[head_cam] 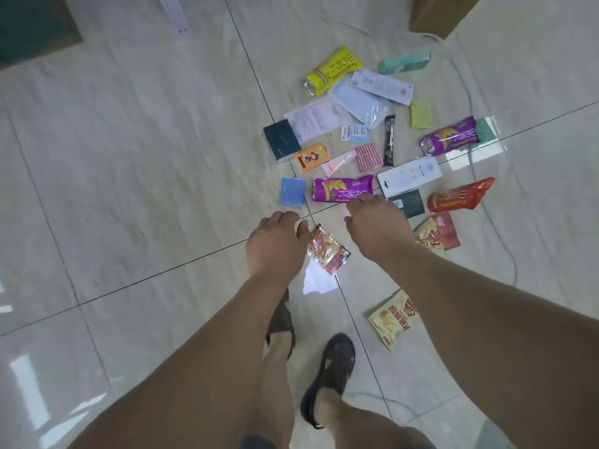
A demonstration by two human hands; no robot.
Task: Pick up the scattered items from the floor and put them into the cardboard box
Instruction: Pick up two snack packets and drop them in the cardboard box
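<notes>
purple snack packet lies on the pale tile floor, and my right hand reaches over its lower edge, fingers loosely bent, holding nothing. my left hand hangs beside a red crinkled wrapper, fingers curled loosely, also gripping nothing. more packets lie scattered beyond. a brown cardboard box sits at the top edge, well apart.

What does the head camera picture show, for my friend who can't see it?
Two bare hands reach down over a tiled floor scattered with snack packets and small boxes. The right hand hovers at a purple snack packet; the left hand is beside a red-orange wrapper, and neither holds anything. A brown cardboard box sits at the top edge.
</notes>
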